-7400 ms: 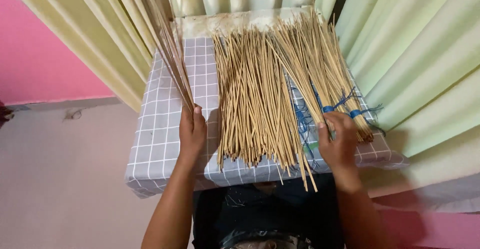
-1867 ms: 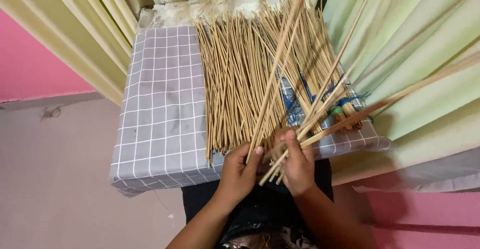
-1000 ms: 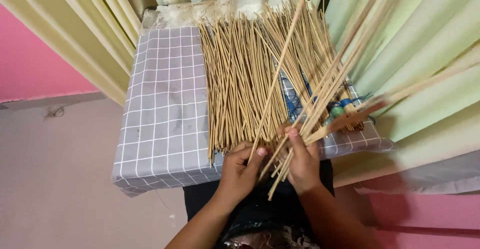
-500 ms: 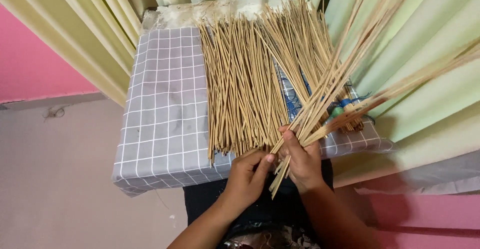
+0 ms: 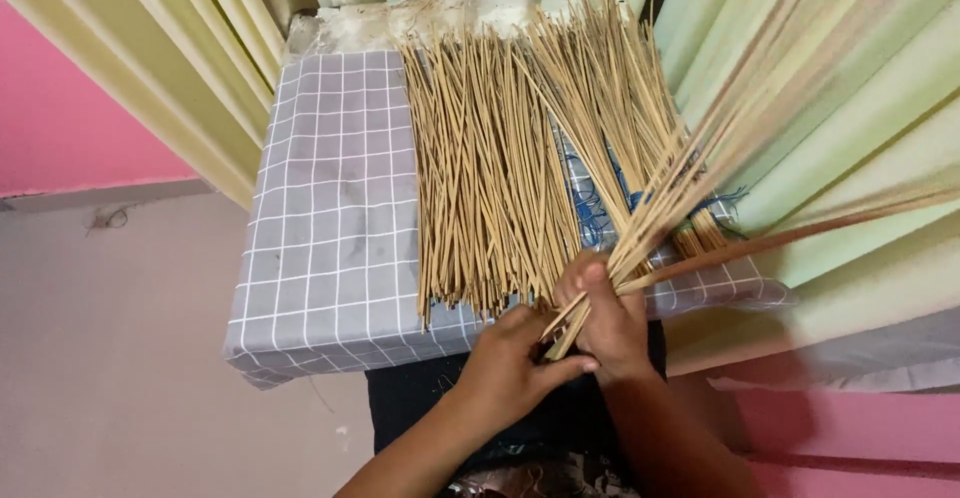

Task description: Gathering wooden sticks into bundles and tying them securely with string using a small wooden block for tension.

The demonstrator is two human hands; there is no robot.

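curtain (image 5: 850, 148): pale green, pleated, all round
cloth (image 5: 330, 228): grey, white grid, over table
pile (image 5: 500, 158): thin tan sticks, flat, blue string among them
bunch (image 5: 690, 168): sticks fanned up-right, now gathered tighter than a second ago
right hand (image 5: 610, 323): clamped on bunch base
left hand (image 5: 515, 363): fingers closed against bunch ends, moved in from the pile edge

Pink wall (image 5: 70, 108), pale green curtains (image 5: 850, 108) — grey floor (image 5: 110, 358)
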